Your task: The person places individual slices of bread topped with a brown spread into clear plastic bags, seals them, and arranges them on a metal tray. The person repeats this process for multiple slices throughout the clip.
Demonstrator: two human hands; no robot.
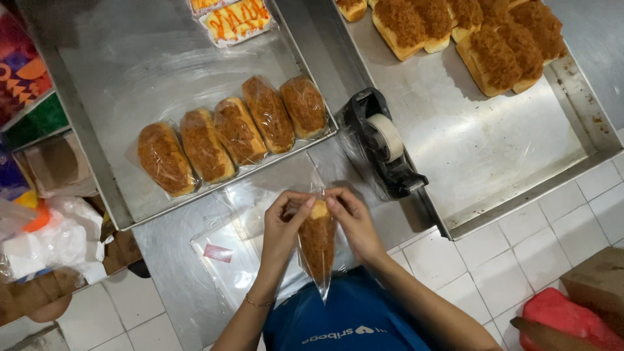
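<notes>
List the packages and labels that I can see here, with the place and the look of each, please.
Bagged bun: held upright by left hand and right hand; clear bag, brown topping.
Five bagged buns: row in left tray; clear wrap, brown.
Iced bun pack: tray's far edge; orange lines on pale icing.
Empty bags: flat on counter; clear, small pink label.
Colourful packs: far left; red, orange, green.

Black tape dispenser (385, 151), steel trays (494, 149)
</notes>
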